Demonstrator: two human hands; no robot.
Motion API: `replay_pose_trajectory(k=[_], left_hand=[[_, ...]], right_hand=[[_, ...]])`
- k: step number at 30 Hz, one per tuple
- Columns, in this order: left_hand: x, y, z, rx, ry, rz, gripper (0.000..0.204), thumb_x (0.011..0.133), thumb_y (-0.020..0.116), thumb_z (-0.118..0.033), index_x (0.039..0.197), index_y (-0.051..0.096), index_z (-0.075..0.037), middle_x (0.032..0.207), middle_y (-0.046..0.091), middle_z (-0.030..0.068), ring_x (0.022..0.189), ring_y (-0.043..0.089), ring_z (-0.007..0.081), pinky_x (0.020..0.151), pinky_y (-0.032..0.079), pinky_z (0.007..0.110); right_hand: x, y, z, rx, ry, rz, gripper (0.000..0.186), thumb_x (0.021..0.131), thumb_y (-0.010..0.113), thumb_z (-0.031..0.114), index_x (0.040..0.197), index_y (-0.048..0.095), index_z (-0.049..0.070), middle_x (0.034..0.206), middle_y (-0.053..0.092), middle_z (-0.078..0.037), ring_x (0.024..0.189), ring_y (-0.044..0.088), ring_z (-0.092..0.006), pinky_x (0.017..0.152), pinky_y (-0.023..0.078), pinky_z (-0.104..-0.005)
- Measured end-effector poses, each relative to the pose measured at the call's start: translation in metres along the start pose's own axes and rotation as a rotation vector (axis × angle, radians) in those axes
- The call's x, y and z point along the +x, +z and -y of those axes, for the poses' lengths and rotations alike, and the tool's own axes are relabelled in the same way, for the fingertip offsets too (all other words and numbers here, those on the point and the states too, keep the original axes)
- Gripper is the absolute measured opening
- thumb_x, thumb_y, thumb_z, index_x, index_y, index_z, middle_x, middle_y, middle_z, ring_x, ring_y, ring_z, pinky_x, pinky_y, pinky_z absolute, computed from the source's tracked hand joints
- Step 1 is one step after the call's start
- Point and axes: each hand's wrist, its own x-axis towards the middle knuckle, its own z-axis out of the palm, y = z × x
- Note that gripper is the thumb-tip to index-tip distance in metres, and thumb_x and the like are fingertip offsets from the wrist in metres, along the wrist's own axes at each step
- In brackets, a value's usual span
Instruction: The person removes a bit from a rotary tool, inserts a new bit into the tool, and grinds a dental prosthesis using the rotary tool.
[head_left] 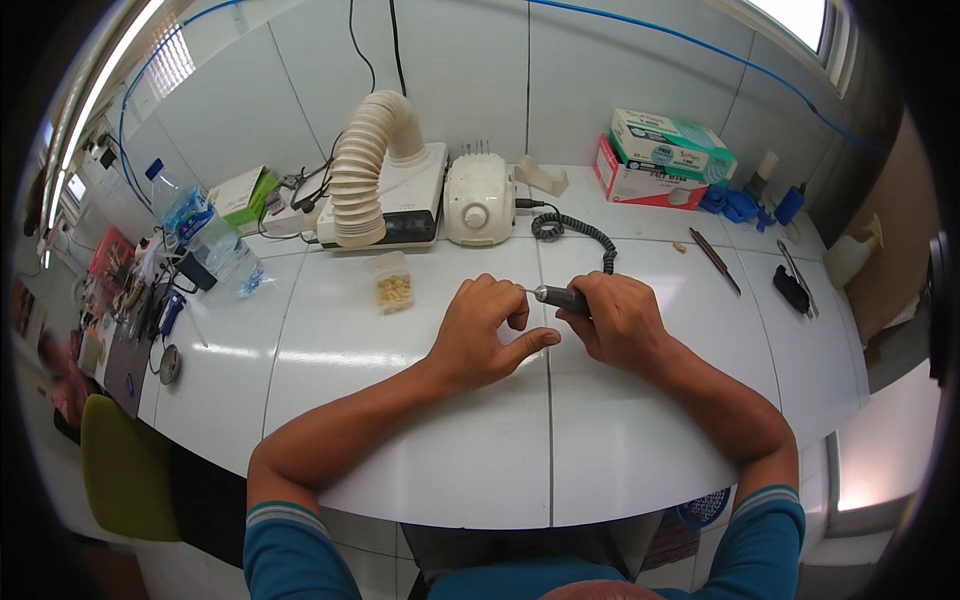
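Observation:
My right hand [618,312] is wrapped round a dark rotary handpiece [566,298], whose metal nose and thin bit point left. A coiled black cord [592,232] runs from behind that hand toward a white control unit [478,200]. Close to the bit is my left hand [484,325], its fingers curled and its thumb stretched out apart from them. Nothing shows between that thumb and the fingers. I cannot tell whether the bit touches a finger. Beyond the left hand lies a small clear bag of yellowish pieces [394,291].
A ribbed white hose [358,180] arches over a white box at the back. Glove and mask boxes [665,160] stand back right. A slim brown-handled tool [715,260] and tweezers [797,278] lie at right. Plastic bottles [222,245] and a magnifier-like disc [170,365] are at left.

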Motion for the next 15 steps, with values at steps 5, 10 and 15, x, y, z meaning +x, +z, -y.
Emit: replay_pose_trajectory(k=[5,10,15], left_hand=[[0.001,0.007,-0.011,-0.182,0.039,-0.089,0.057,0.099,0.085,-0.055,0.081,0.055,-0.01,0.074,0.053,0.0039,0.072,0.047,0.026,0.072,0.039,0.041],[0.0,0.008,-0.016,-0.158,0.126,-0.088,0.061,0.101,0.081,-0.059,0.08,0.053,-0.01,0.074,0.051,0.0056,0.07,0.046,0.027,0.071,0.038,0.042],[-0.001,0.007,-0.012,-0.188,0.089,-0.11,0.058,0.098,0.086,-0.055,0.076,0.058,-0.01,0.069,0.051,0.0043,0.069,0.046,0.0269,0.07,0.038,0.042]], right_hand=[[0.006,0.005,0.015,0.065,-0.08,-0.053,0.032,0.089,0.087,0.014,0.107,0.064,0.002,0.099,0.07,-0.012,0.072,0.068,-0.0289,0.059,0.053,-0.0417],[0.006,0.011,0.018,0.098,-0.133,0.028,0.025,0.094,0.082,0.021,0.101,0.063,0.006,0.093,0.069,-0.008,0.071,0.069,-0.0249,0.058,0.052,-0.0383],[0.003,0.004,0.021,0.045,-0.088,0.146,0.028,0.098,0.083,0.027,0.097,0.061,0.009,0.077,0.062,-0.005,0.06,0.064,-0.0241,0.056,0.051,-0.0383]])
